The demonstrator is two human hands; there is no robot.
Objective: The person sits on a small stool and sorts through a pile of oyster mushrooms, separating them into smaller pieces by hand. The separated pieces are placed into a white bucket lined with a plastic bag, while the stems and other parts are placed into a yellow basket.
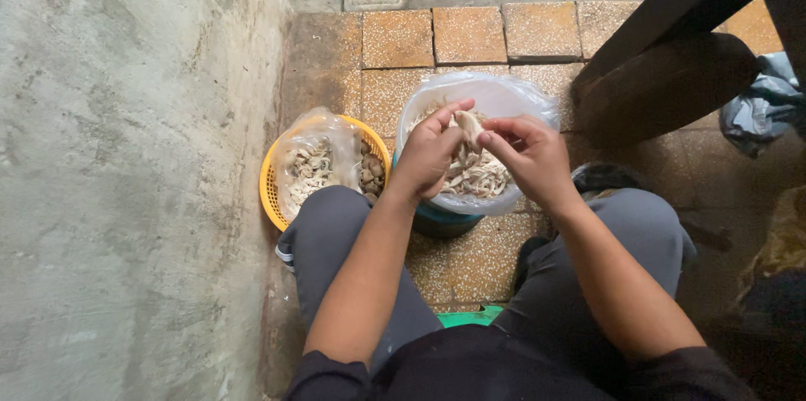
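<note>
— Pale mushroom piece (468, 126), held between both hands over the bag-lined bucket (495, 99). Head view only.

— Grip state?

— Left hand (428, 157): fingers pinched on the piece's left side, thumb on top. Right hand (529, 153): fingertips pressed together on its right side. The two hands nearly touch.

— What's below them?

— Clear plastic lining holds a heap of pale shredded mushroom (478, 176), just under the hands. Bucket stands on the tiled floor (470, 36), between the person's knees.

— Left of that?

— Yellow basket (270, 187), near the bucket, against the concrete wall (126, 174). Its plastic bag holds more pale shreds; darker bits (372, 174) lie at its right edge. Left knee covers its near rim.

— Right side?

— Dark wooden post (672, 57), far right; crumpled grey bag (764, 103) beyond it.
</note>
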